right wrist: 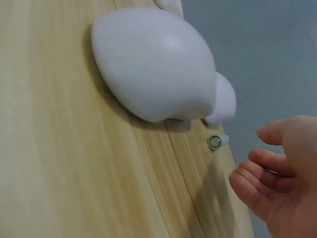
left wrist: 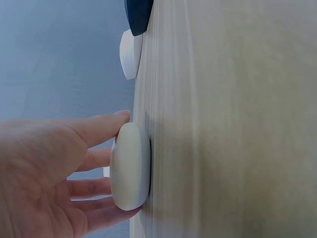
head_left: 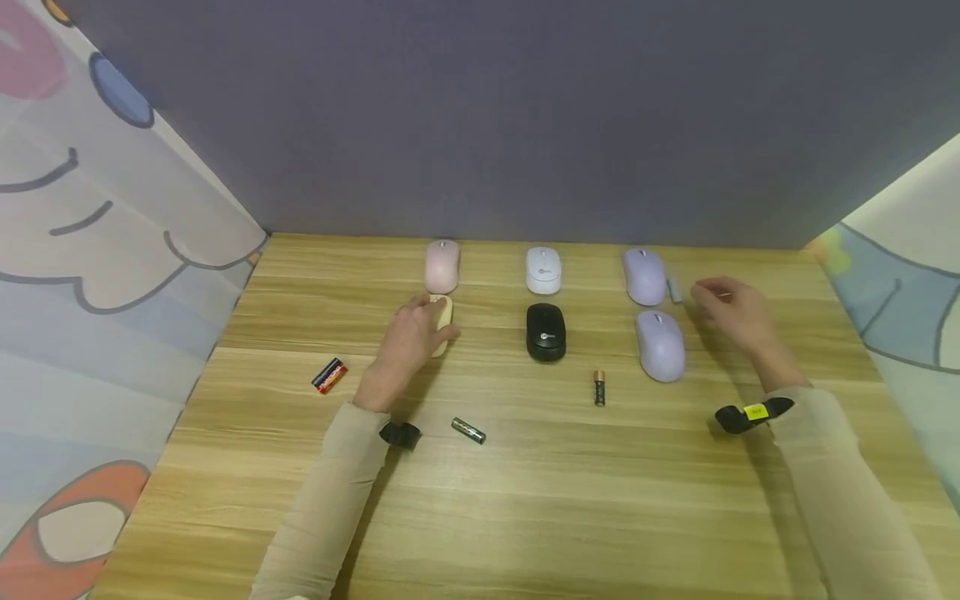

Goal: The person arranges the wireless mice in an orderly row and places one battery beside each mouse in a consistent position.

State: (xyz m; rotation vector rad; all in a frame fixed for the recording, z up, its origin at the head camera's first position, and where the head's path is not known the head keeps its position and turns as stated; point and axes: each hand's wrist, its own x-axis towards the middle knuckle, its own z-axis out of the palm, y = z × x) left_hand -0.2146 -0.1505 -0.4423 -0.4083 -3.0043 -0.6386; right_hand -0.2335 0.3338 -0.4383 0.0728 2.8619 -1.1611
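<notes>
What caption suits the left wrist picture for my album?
Left hand grips a cream mouse on a wooden tabletop; white mouse and black mouse beyond.

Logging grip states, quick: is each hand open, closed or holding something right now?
Left hand: holding the pale yellow computer mouse.
Right hand: open, fingers loosely curled, holding nothing.

I see the left hand [head_left: 407,340] gripping a pale yellow mouse [head_left: 446,312] near the desk's [head_left: 562,517] far edge, the right hand [head_left: 737,315] by a grey stick [head_left: 674,290] toward the far right corner.
</notes>
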